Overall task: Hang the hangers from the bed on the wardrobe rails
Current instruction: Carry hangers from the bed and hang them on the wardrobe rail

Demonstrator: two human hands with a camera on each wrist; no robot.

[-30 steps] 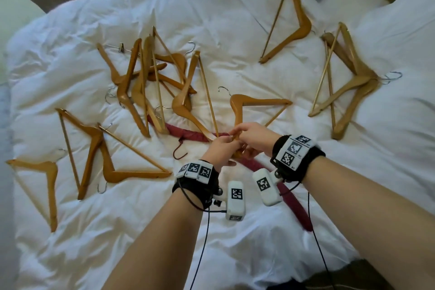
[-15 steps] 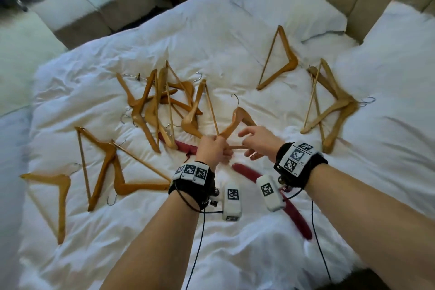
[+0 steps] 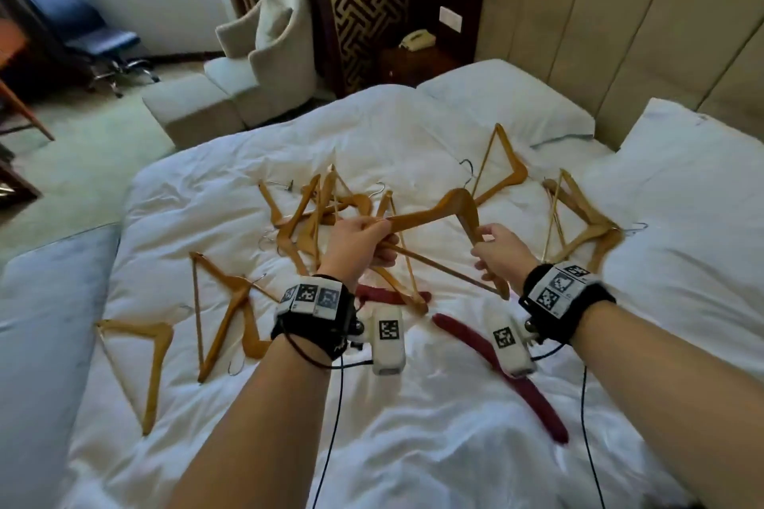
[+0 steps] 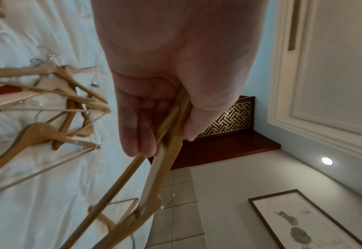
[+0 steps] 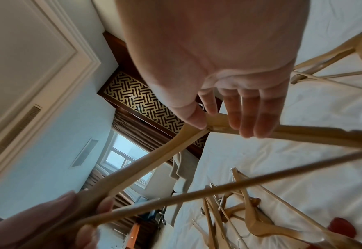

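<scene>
Hangers, wooden, one lifted: a tan hanger (image 3: 438,215) held clear of the bed (image 3: 413,446) at the centre of the head view, shoulders peaked toward 12 o'clock, crossbar slanting down toward 4 o'clock.

Left hand (image 3: 357,246): fingers and thumb curled round one arm end, where arm and crossbar meet; the left wrist view shows both wooden parts running through the closed grip (image 4: 171,118).

Right hand (image 3: 498,252): holds the other arm just below the peak; the right wrist view shows thumb and forefinger pinching the wood, remaining fingers (image 5: 252,118) loosely extended over it.

Remaining stock on the bed:
- tangled pile of wooden hangers (image 3: 314,211), 11 o'clock of the hands;
- single hanger (image 3: 502,167), 1 o'clock, near the pillows (image 3: 508,103);
- stacked group (image 3: 583,219), 3 o'clock;
- overlapping hangers (image 3: 225,306), 9 o'clock;
- lone hanger (image 3: 155,364), 8 o'clock, near the bed edge;
- dark red padded hanger (image 3: 508,372), 5 o'clock, under the wrists; a second red piece (image 3: 384,295) shows between the forearms, partly hidden.

Progress, as judged: early. No wardrobe or rail appears in any view, and none of the hangers in view is hung. The held hanger looks to be at the pick-up step; carrying and hooking are left, then the same for every item listed.

Containers: none in view; the bed is the only surface bearing the hangers.
</scene>
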